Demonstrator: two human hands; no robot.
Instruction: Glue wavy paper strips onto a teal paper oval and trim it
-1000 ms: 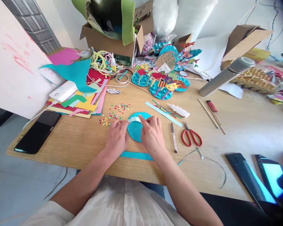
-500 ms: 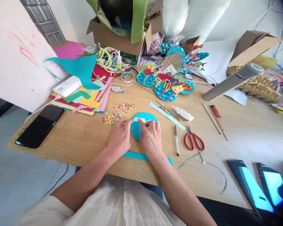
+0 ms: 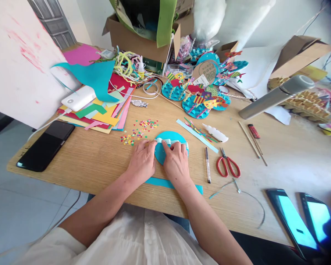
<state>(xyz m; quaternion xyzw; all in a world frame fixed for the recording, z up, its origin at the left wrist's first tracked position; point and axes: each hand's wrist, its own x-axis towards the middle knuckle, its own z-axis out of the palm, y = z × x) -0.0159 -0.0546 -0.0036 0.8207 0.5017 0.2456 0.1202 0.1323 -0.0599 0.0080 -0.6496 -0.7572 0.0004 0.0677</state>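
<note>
On the tabletop lies a round blue disc [image 3: 159, 156], and a pale blue paper strip [image 3: 167, 141] runs across it in small raised waves. My left hand [image 3: 142, 159] is closed, thumb and index finger pinching the strip's left end at the disc's edge. With its index finger, my right hand [image 3: 177, 162] presses the strip down near the middle; its other fingers are curled over the right part and hide some of it. A darker blue paper strip [image 3: 160, 182] lies flat below the disc, partly under my right wrist.
Confetti [image 3: 129, 139] is scattered left of the disc. To the right are a glue bottle [image 3: 215, 133], thin paper strips [image 3: 200, 131], a pen [image 3: 207, 165] and red-handled scissors [image 3: 227, 165]. A black phone [image 3: 45, 147] sits far left; decorated blue discs [image 3: 195, 106] stand behind.
The strip's left part, flatter before, now bulges up in a small loop between my left fingers and right index finger. Both hands stay at the disc; the view has shifted slightly.
</note>
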